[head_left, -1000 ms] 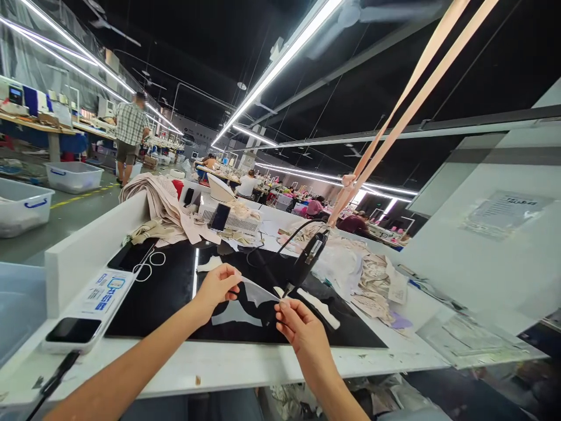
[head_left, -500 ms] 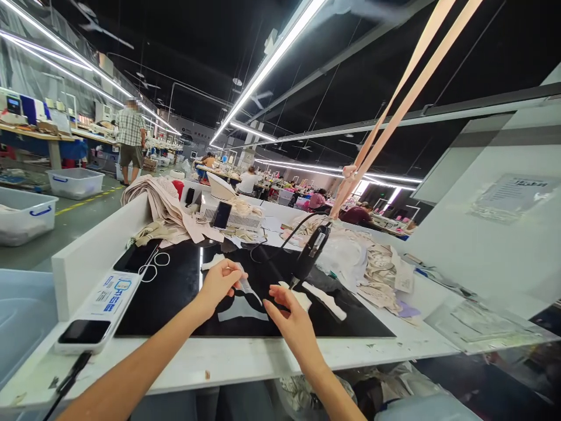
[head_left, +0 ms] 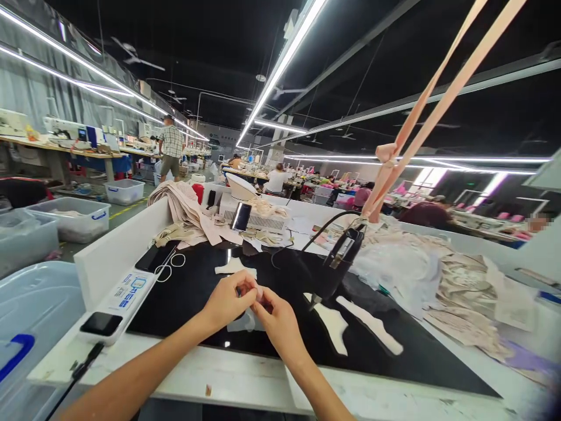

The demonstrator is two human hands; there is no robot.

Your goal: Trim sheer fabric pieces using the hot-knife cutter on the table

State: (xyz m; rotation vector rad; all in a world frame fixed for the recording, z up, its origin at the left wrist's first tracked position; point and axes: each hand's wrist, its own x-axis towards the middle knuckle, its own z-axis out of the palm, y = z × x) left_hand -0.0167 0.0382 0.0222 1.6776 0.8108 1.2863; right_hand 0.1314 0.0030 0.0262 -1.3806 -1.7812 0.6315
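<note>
Black board; white device along its left edge, blue print too small to read; left hand and right hand meet above its middle, fingertips pinched; two white cut pieces on its right half; pale scrap in the pinch, mostly hidden.

Long white tube lights glow brightly beneath a dark ceiling. 2 small glare spots whiten the glossy black board. Purple cloth blurs near the stretched right edge.
</note>
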